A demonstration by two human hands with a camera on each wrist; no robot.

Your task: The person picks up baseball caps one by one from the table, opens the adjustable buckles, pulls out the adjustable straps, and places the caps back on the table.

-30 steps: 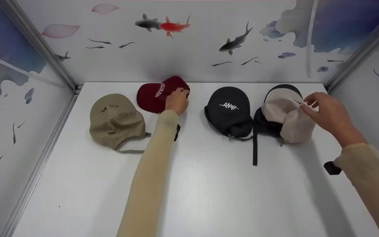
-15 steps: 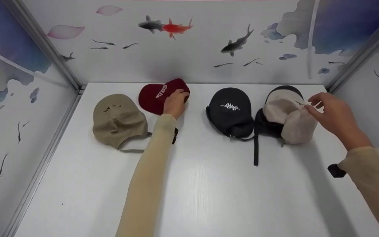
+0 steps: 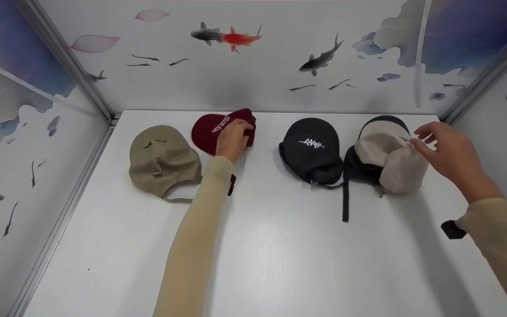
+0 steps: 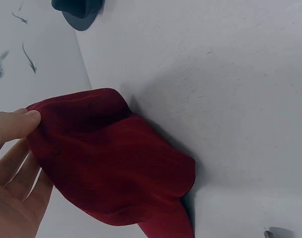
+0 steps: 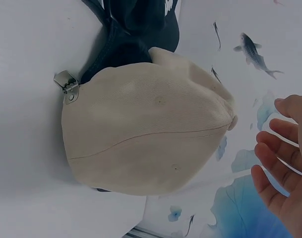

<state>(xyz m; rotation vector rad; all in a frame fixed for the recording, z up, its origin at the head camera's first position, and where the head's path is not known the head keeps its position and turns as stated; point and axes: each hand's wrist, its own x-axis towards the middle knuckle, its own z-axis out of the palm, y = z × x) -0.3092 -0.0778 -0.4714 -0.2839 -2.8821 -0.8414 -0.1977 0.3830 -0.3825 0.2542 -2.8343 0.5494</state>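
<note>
My left hand pinches the crown of a dark red baseball cap with white lettering near the table's back edge. In the left wrist view the thumb lies over the edge of the red fabric, with the other fingers beneath. My right hand hovers beside a beige cap with a dark brim. Its fingers are loosely bent and hold nothing; the right wrist view shows a gap between them and the beige crown.
An olive-khaki cap lies left of the red one. A black cap with white script sits beside the beige cap, a black strap hanging between them. Printed panels wall in the white table at the back and sides.
The red cap has shifted slightly toward me and left under my left hand. My right hand keeps about the same place beside the beige cap. The head view has drifted a little.
</note>
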